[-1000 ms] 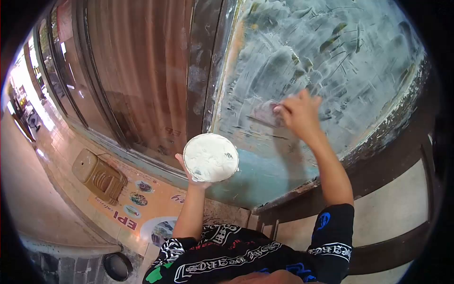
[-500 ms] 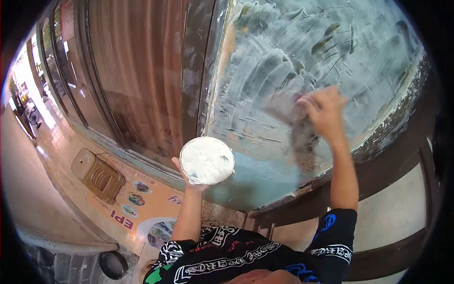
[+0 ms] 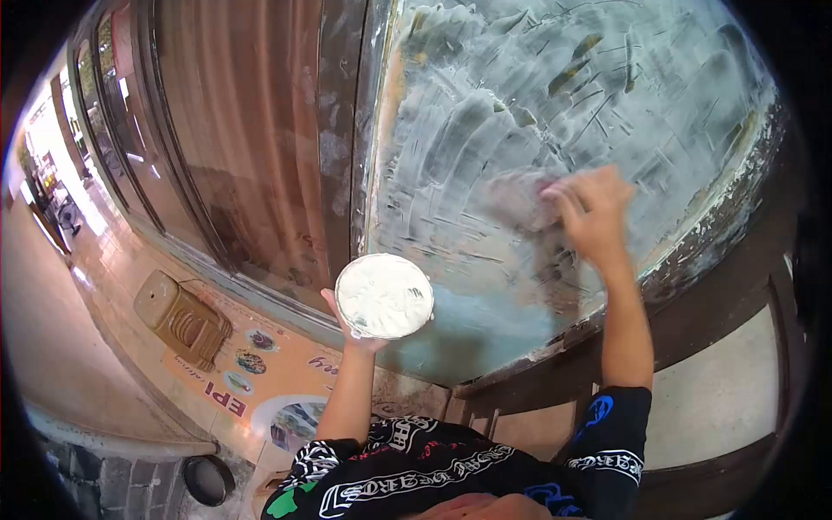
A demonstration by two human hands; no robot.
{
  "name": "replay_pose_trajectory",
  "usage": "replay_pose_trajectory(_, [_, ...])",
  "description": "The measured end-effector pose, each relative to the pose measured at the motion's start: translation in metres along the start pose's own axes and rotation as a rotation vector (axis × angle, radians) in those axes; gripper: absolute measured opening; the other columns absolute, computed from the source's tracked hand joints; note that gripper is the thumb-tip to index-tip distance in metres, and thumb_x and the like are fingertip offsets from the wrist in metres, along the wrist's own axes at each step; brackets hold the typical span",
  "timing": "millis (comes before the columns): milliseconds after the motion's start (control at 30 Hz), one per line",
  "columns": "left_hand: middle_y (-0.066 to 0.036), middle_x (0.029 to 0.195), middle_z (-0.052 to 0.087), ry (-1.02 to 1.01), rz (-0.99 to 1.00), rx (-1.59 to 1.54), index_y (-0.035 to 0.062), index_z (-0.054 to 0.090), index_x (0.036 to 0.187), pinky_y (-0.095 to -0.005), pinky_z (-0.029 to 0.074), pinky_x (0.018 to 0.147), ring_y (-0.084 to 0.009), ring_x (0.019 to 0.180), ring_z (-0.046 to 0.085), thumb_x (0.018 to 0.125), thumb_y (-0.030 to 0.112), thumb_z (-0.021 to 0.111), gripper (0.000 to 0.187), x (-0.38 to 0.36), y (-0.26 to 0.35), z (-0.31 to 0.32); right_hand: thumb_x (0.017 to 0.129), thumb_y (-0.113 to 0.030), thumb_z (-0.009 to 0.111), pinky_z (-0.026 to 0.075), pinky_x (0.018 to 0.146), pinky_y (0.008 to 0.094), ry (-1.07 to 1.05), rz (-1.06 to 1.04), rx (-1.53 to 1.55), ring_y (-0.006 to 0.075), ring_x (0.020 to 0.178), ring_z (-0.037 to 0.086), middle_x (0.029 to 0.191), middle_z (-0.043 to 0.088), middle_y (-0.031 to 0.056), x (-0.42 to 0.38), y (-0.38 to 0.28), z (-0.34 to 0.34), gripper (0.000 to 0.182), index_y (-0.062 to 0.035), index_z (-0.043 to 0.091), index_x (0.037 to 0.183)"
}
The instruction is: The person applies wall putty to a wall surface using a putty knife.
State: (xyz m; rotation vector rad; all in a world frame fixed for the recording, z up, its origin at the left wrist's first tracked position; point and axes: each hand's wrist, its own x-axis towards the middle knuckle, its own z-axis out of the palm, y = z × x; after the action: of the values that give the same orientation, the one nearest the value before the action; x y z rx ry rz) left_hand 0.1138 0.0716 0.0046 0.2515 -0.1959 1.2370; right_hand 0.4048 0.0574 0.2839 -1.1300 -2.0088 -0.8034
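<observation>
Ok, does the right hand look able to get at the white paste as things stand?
Probably yes: the white paste lies uncovered on the round holder in the left hand, and nothing visible blocks the space between it and the right hand.

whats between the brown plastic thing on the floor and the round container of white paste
In the head view, part of the orange printed banner, then a pale sill, then the left hand holding the container.

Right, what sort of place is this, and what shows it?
Probably the front of a small food business: the floor banner reads "EPI" beside pictures of dishes, with a brown plastic stool and curtained glass panels nearby.
</observation>
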Motion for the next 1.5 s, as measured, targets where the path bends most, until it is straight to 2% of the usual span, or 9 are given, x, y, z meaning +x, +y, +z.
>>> replay_pose_trajectory(67, [-0.014,0.153,0.041,0.004,0.006,0.041,0.0130,0.039,0.150,-0.0682,0.038,0.105,-0.0426,0.134,0.044,0.075,0.092,0.041,0.109,0.001,-0.002,-0.002,0.081,-0.029,0.075,0.033,0.082,0.0474,-0.241,-0.041,-0.099,0.0229,0.090,0.052,0.076,0.061,-0.0011,-0.018,-0.024,0.029,0.015,-0.0147,0.070,0.080])
replay_pose_trajectory(167, [-0.013,0.153,0.041,0.035,0.038,0.106,0.0143,0.040,0.150,-0.0634,0.037,0.109,-0.0392,0.136,0.044,0.074,0.092,0.041,0.108,0.000,-0.004,-0.004,0.081,-0.031,0.073,0.032,0.080,0.0499,-0.247,-0.165,-0.249,0.0226,0.090,0.052,0.074,0.060,-0.0022,-0.014,-0.015,0.057,0.016,-0.0163,0.068,0.077])
replay_pose_trajectory(367, [-0.011,0.154,0.041,0.056,0.058,0.161,0.0162,0.041,0.149,-0.0614,0.036,0.110,-0.0377,0.137,0.043,0.072,0.093,0.043,0.109,-0.006,0.004,-0.010,0.085,-0.032,0.074,0.028,0.082,0.0436,0.331,0.076,-0.310,0.0189,0.089,0.054,0.081,0.066,-0.0047,0.069,0.018,-0.027,0.013,-0.0193,0.074,0.084])
replay_pose_trajectory(700, [-0.010,0.153,0.041,0.063,0.114,0.162,0.0170,0.042,0.148,-0.0608,0.038,0.109,-0.0373,0.136,0.043,0.070,0.094,0.043,0.110,-0.008,0.012,-0.010,0.084,-0.034,0.074,0.029,0.081,0.0464,-0.191,-0.161,-0.207,0.0207,0.093,0.053,0.081,0.065,-0.0050,0.020,-0.011,0.049,0.015,-0.0196,0.073,0.086])
replay_pose_trajectory(933, [-0.009,0.154,0.041,0.047,0.160,0.201,0.0165,0.044,0.148,-0.0601,0.037,0.110,-0.0377,0.136,0.043,0.074,0.093,0.040,0.106,-0.009,0.024,-0.004,0.085,-0.031,0.073,0.029,0.081,0.0444,0.398,0.044,-0.255,0.0209,0.086,0.054,0.080,0.066,-0.0050,0.084,0.032,-0.042,0.012,-0.0196,0.074,0.086])
replay_pose_trajectory(1100, [-0.010,0.153,0.043,-0.060,0.123,0.063,0.0159,0.044,0.148,-0.0601,0.038,0.110,-0.0379,0.135,0.045,0.074,0.093,0.040,0.107,-0.006,0.022,-0.005,0.085,-0.030,0.072,0.029,0.081,0.0440,0.129,-0.091,-0.088,0.0205,0.086,0.053,0.079,0.065,-0.0057,0.040,-0.014,0.008,0.012,-0.0184,0.074,0.087])
replay_pose_trajectory(1200, [-0.011,0.152,0.043,0.087,0.140,0.148,0.0147,0.043,0.148,-0.0612,0.040,0.108,-0.0386,0.135,0.045,0.073,0.094,0.040,0.109,-0.002,0.017,-0.007,0.085,-0.031,0.071,0.029,0.082,0.0445,-0.020,-0.099,-0.121,0.0213,0.087,0.054,0.079,0.064,-0.0052,0.037,-0.023,0.037,0.013,-0.0184,0.073,0.086])
replay_pose_trajectory(1333, [-0.012,0.152,0.042,0.013,0.131,0.159,0.0140,0.040,0.149,-0.0626,0.039,0.107,-0.0400,0.133,0.046,0.075,0.093,0.039,0.109,-0.005,0.021,-0.008,0.088,-0.036,0.069,0.030,0.082,0.0476,0.241,0.008,-0.190,0.0222,0.089,0.055,0.080,0.065,-0.0035,0.085,0.011,0.009,0.019,-0.0180,0.073,0.084])
replay_pose_trajectory(1500, [-0.011,0.153,0.041,0.017,0.168,0.152,0.0138,0.040,0.149,-0.0617,0.038,0.109,-0.0385,0.135,0.044,0.076,0.092,0.038,0.108,-0.013,0.035,-0.020,0.089,-0.031,0.072,0.035,0.088,0.0364,0.463,0.301,-0.090,0.0229,0.091,0.056,0.084,0.067,0.0045,0.092,0.039,-0.051,0.022,-0.0099,0.075,0.092])
